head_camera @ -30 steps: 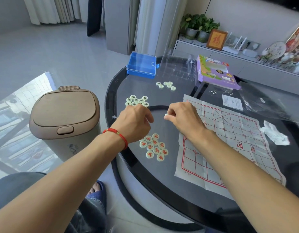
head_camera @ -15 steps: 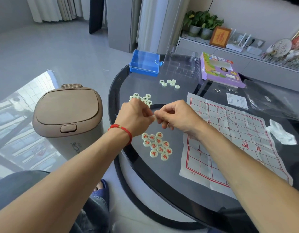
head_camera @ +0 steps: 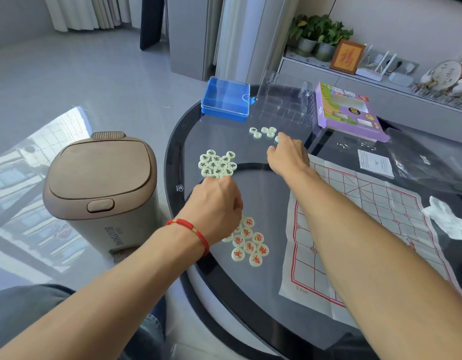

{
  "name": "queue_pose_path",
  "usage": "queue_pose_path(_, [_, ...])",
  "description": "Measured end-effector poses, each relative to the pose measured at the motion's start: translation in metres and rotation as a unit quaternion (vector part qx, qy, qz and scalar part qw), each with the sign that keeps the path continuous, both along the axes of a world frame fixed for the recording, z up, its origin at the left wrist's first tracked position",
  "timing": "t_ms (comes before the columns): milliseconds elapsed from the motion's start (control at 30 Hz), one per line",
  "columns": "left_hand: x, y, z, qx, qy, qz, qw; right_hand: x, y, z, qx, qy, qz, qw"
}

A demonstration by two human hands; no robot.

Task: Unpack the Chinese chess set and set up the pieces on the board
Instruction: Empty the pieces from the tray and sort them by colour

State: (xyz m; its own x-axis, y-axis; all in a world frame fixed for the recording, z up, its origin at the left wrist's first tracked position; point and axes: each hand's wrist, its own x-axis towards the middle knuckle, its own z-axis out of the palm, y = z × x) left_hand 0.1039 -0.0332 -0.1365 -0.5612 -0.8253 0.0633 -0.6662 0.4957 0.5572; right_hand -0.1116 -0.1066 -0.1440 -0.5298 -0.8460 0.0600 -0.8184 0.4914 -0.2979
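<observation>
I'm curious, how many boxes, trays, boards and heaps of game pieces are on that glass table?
Boxes: 2, blue box and purple box
Clear tray: 1
Paper board: 1
Heaps of pieces: 3, red-lettered heap, dark-lettered heap, blank-faced heap
Total: 7

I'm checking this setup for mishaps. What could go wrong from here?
The red-marked pieces lie near the glass table's edge, half under the left hand; a nudge could send some to the floor. The right hand reaches the small far group and might scatter it. The paper board lies creased, so pieces may sit unevenly.
</observation>
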Motion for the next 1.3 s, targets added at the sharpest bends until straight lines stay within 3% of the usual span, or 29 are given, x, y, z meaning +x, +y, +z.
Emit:
queue_pose_path(133, [0.005, -0.004, 0.010, 0.029, 0.001, 0.007, 1.000, -0.005, -0.002, 0.003, 0.015, 0.009, 0.025, 1.000])
queue_pose_path(400, [0.009, -0.009, 0.023, 0.021, 0.036, 0.069, 0.997, 0.013, 0.051, 0.023, 0.023, 0.037, 0.173, 0.984])
queue_pose_path(600, [0.002, -0.003, 0.016, 0.029, 0.071, 0.072, 0.994, 0.039, 0.096, 0.040, 0.073, -0.142, 0.234, 0.959])
queue_pose_path(933, [-0.006, 0.001, 0.008, 0.002, 0.036, 0.036, 0.999, 0.046, 0.108, 0.041, 0.110, -0.139, 0.265, 0.948])
queue_pose_path(1100, [-0.002, 0.001, 0.011, 0.012, 0.019, 0.042, 0.999, 0.028, 0.069, 0.021, 0.007, -0.085, 0.167, 0.982])
queue_pose_path(1300, [0.011, -0.009, 0.017, -0.008, 0.018, 0.073, 0.997, 0.026, 0.013, 0.001, 0.050, 0.013, 0.072, 0.996])
